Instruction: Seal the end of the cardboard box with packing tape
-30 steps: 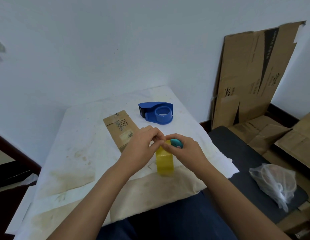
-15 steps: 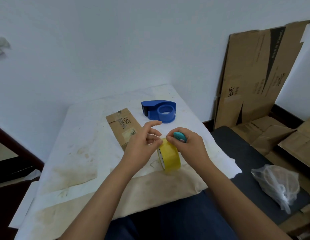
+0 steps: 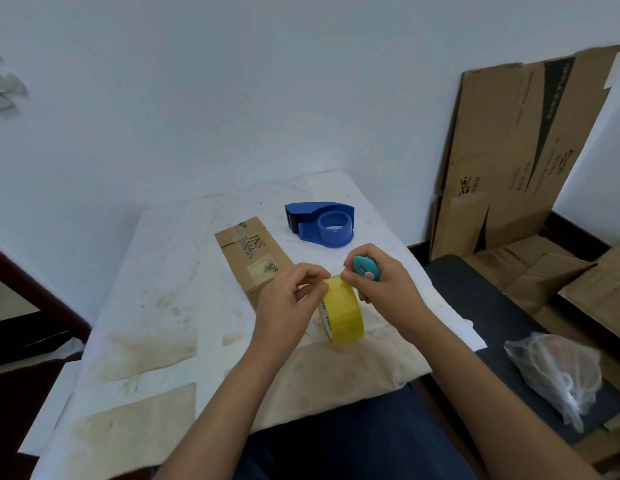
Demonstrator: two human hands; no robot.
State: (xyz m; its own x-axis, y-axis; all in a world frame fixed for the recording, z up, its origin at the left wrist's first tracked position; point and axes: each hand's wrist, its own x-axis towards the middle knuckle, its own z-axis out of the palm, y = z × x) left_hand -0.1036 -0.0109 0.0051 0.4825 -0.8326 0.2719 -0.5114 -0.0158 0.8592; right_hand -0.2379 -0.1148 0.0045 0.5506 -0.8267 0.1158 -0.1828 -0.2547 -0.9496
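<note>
The roll of yellow packing tape (image 3: 343, 312) stood on edge on the cloth-covered table (image 3: 156, 306), near the front edge and just in front of the person. The left hand (image 3: 290, 299) had its fingertips pinched together at the top of the roll, most likely picking at the loose end of the tape to lift it free. The right hand (image 3: 381, 282) was closed around a small teal cutter (image 3: 365, 268) while its thumb and forefinger pressed on the top of the roll, apparently to steady it; keeping the cutter in the palm would let the person slice the tape without putting anything down.

The cardboard box (image 3: 253, 258) lay flat on the table just behind the left hand, its near end hidden by that hand, its far end pointing toward the wall. Whether the near end was already taped could not be told. An empty blue tape dispenser (image 3: 324, 223) sat farther back, apart from the box and to its right.

Open room lay to the left of the box, where the stained cloth was bare. To the right the table ended close by the right hand, so a pulled strip would best run leftward or toward the box. Flattened cardboard (image 3: 523, 147) leaned against the wall beyond that edge.
</note>
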